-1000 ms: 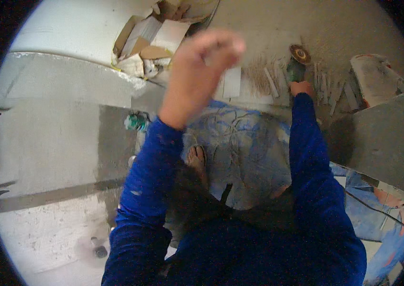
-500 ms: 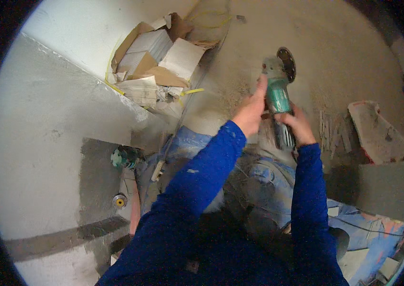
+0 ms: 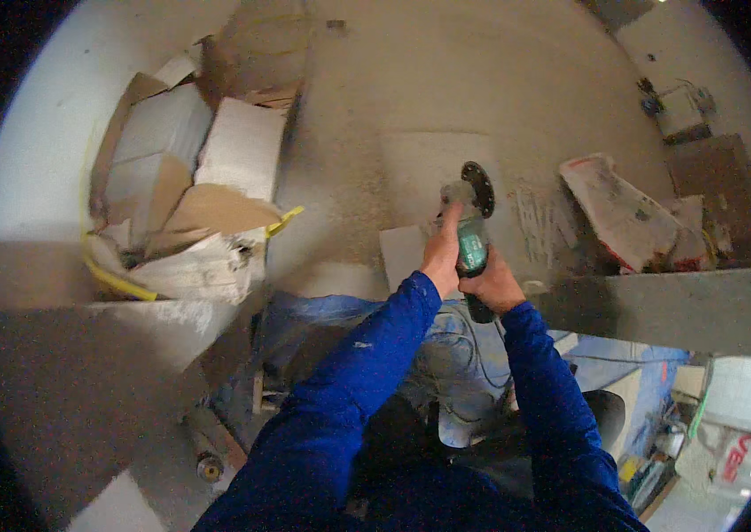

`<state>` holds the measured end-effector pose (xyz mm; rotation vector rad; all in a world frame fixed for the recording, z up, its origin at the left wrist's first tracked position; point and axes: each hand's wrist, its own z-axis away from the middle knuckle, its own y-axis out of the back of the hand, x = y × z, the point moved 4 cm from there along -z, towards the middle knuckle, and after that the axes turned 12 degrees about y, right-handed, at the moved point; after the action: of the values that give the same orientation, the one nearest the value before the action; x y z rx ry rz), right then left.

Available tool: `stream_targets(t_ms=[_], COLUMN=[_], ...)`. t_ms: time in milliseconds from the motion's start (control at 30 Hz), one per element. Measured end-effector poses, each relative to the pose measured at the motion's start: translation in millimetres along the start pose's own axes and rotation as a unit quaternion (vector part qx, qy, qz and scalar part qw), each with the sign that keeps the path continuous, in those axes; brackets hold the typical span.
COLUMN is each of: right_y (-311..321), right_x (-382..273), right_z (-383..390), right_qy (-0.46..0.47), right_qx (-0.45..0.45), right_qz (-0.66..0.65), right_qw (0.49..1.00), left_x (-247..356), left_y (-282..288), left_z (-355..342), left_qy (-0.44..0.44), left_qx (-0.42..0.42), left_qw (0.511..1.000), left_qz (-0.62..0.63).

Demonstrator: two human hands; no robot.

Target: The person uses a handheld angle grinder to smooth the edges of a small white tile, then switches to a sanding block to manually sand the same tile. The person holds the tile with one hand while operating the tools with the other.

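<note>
Both hands wrapped around a green angle grinder (image 3: 471, 241): left hand (image 3: 440, 255) curled over the front of the body near the head, right hand (image 3: 492, 285) clamped around the rear of the handle. Held out in front at arm's length, dark disc (image 3: 480, 188) tilted up and away, hovering above a pale tile (image 3: 433, 168) lying flat on the dusty concrete floor (image 3: 517, 80). No contact between disc and tile visible; no fresh cut line to make out, so cutting looks not yet begun. Smaller pale slab (image 3: 402, 253) just beside the left hand. Open floor beyond the tile toward the far edge. Crowded to the left by opened cardboard boxes (image 3: 207, 177), to the right by a crumpled paper sack (image 3: 619, 213) and a grey board (image 3: 659, 306) along the near right edge.
</note>
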<state>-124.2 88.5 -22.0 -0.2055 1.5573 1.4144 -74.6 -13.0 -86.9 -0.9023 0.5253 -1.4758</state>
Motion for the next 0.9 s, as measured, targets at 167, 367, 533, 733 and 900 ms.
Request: stream_targets(t_ms=[167,367,533,733,900], right_y=[-8,-12,-39,-53,-41], right_x=[6,16,32,38,57], right_z=[4,22,37,46,56], right_qy=[-0.043,-0.045,0.017,0.066,0.039], right_qx=[0.022,0.045,0.033,0.009,-0.001], right_qz=[0.162,0.111,0.043,0.004,-0.070], right_qw=[0.986,0.992,0.998,0.998,0.997], left_x=[-7,-14,-27,-34,-52], left_y=[-2,-6,26,42,28], left_z=[-10,8,19,29,31], left_qy=[0.044,-0.025,-0.027,-0.036,-0.059], left_qx=[0.035,0.070,0.150,0.095,0.084], left_qw=[0.997,0.996,0.988,0.995,0.995], left_qz=[0.051,0.052,0.033,0.022,-0.014])
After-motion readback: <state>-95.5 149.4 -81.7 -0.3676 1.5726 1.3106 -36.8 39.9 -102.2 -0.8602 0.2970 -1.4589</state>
